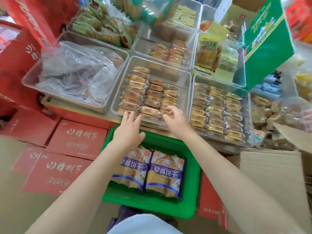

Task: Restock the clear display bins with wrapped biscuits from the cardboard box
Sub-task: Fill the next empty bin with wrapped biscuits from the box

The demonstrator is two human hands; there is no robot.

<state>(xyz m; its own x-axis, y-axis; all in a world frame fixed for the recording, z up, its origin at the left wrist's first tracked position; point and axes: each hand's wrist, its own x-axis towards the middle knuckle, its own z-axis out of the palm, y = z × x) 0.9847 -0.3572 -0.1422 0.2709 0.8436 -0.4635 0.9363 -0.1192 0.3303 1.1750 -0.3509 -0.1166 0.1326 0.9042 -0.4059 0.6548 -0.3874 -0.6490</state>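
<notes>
A clear display bin (116, 92) in front of me holds three rows of wrapped biscuits (143, 92), with bare room at its back right. My left hand (129, 129) rests flat on the bin's near rim, fingers spread and holding nothing. My right hand (173, 118) reaches over the near edge, its fingertips touching a wrapped biscuit in the front row; a firm grip is not clear. To the right, a second clear bin (194, 81) is packed with several rows of biscuits. A brown cardboard box flap (270, 174) shows at the lower right.
A green plastic basket (152, 201) below my arms holds two purple biscuit bags (165, 174). Red cartons (67, 149) are stacked at the left. A bin with crumpled plastic bags (74, 73) sits left of the middle bin. A green box (266, 39) leans at the upper right.
</notes>
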